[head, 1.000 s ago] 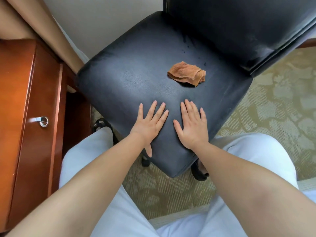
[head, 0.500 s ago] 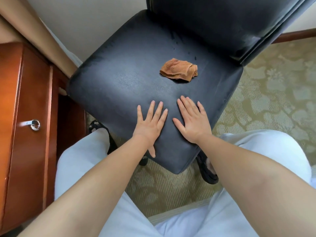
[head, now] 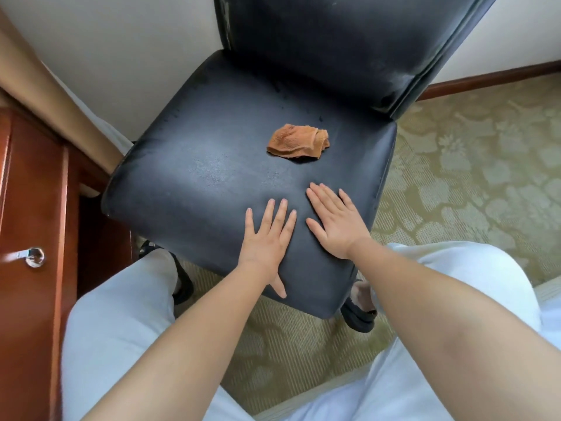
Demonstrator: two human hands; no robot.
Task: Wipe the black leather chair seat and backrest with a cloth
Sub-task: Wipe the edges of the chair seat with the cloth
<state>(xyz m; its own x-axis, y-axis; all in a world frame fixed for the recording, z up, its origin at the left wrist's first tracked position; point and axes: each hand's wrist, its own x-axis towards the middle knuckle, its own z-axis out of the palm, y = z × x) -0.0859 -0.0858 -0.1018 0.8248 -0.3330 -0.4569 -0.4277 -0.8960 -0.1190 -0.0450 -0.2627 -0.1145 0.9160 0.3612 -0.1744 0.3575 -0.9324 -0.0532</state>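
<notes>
Left hand (head: 267, 241): flat on the near part of the seat, fingers straight and slightly spread, thumb hanging over the near edge; holding nothing.
Right hand (head: 337, 223): flat on the seat just right of the left hand, fingers straight and together, pointing far-left; holding nothing.
Hands: side by side, close but apart.
Seat (head: 197, 177): black leather, dull sheen, turned corner-on with one corner nearest; small dark specks toward the far side.
Backrest (head: 334, 41): black leather, rising at the far-right, scuffed pale along its lower right edge.
Cloth (head: 299, 141): orange, crumpled in a loose fold, lying on the seat right of centre, beyond the fingertips and apart from both hands, short of the backrest.
Cabinet (head: 30, 299): reddish wood, at the left, with a metal handle (head: 32, 256).
Carpet (head: 470, 177): pale green, leaf pattern, under and right of the chair.
Trousers (head: 115, 329): light, both knees at the near edge.
Shoe (head: 361, 317): dark, under the seat's near corner.
</notes>
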